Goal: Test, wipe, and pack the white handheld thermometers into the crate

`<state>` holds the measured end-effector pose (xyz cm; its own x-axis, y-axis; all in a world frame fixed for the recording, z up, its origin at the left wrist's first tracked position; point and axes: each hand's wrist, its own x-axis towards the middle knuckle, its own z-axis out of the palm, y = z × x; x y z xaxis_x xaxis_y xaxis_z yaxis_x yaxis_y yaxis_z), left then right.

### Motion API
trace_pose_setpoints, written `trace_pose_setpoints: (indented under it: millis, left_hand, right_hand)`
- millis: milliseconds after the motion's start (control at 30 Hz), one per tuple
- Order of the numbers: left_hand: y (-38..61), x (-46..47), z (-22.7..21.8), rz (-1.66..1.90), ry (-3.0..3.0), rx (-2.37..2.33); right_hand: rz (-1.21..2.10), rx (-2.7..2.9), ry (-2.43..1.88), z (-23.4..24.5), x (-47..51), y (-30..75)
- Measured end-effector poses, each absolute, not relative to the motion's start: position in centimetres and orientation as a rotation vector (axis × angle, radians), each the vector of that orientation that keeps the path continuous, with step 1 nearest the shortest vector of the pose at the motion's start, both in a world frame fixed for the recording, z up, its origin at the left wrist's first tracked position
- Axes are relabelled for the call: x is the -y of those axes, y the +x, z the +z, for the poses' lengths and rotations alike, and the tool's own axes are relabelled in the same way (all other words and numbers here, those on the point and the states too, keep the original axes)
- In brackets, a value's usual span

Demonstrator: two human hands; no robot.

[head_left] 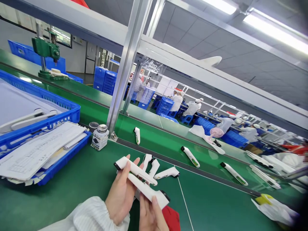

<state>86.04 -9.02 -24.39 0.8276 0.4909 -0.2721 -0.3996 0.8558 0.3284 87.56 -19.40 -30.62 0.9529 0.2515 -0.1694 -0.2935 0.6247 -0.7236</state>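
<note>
Above the green bench I hold two white handheld devices with black ends, shaped like forehead thermometers. My left hand has its thumb and fingers around the upper white device, whose black end points left. Just below it, my right hand grips the lower white device, black end to the right. The two devices lie close together; whether they touch is unclear. Beyond my fingers several more white devices lie on the bench. Something red shows beside my right hand.
A green conveyor belt carries spaced white devices. Left are a small metal-capped bottle and blue trays with papers. A metal post rises ahead. Right lie a pink fan and a plastic bag. People work beyond.
</note>
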Motion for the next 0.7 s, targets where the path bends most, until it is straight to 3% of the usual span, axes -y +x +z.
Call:
trace_pose_setpoints:
  millis: [100,200,333,433,567,700]
  left_hand:
    - [85.9,9.3,-24.1,0.478,0.266,-0.381]
    - [85.8,9.1,-23.1,0.492,0.293,-0.410]
    - [86.3,9.7,-21.7,0.443,0.374,-0.403]
    - [87.4,11.1,-20.7,0.379,0.605,-0.368]
    - [88.9,11.9,-19.2,0.221,1.053,-0.021]
    - [91.4,8.2,-18.8,0.203,1.682,0.269]
  right_hand:
    - [0.354,-0.048,-0.888,-31.0,19.2,87.7]
    - [0.336,0.076,-1.202,-29.2,21.2,89.5]
    - [-0.108,0.560,-1.900,-24.5,24.2,92.3]
    - [-0.169,1.017,-2.156,-22.9,24.7,93.2]
    - [-0.289,0.802,-2.111,-25.2,25.1,93.2]
    - [-0.274,0.371,-1.732,-27.9,27.8,92.4]
